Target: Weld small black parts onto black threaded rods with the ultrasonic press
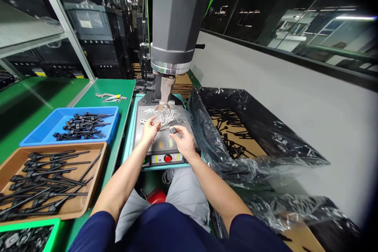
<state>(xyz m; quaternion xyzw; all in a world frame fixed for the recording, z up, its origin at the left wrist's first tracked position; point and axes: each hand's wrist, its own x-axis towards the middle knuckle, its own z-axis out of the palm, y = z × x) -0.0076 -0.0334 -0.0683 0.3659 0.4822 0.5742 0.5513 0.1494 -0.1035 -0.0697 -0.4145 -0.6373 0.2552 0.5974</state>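
My right hand (pixel 183 141) pinches the round head of a black knobbed rod (pixel 173 130) between thumb and fingertips. Its thin shaft points left, toward my left hand (pixel 151 130), whose thumb and fingers are closed around what looks like the shaft's other end; the fingers partly hide it. Both hands are over the metal plate (pixel 159 146) of a bench press machine. Just beyond my fingers, the machine's metal tool head (pixel 167 88) comes down to a clear, shiny piece of plastic (pixel 165 114) on the plate.
A blue tray (pixel 113 136) and a brown tray (pixel 99 181) of black knobbed rods stand left, with a green bin (pixel 56 228) nearer me. At right is a plastic-lined box (pixel 283 141) holding more rods. A red button (pixel 167 158) is on the machine's front. Tools (pixel 110 97) lie behind the blue tray.
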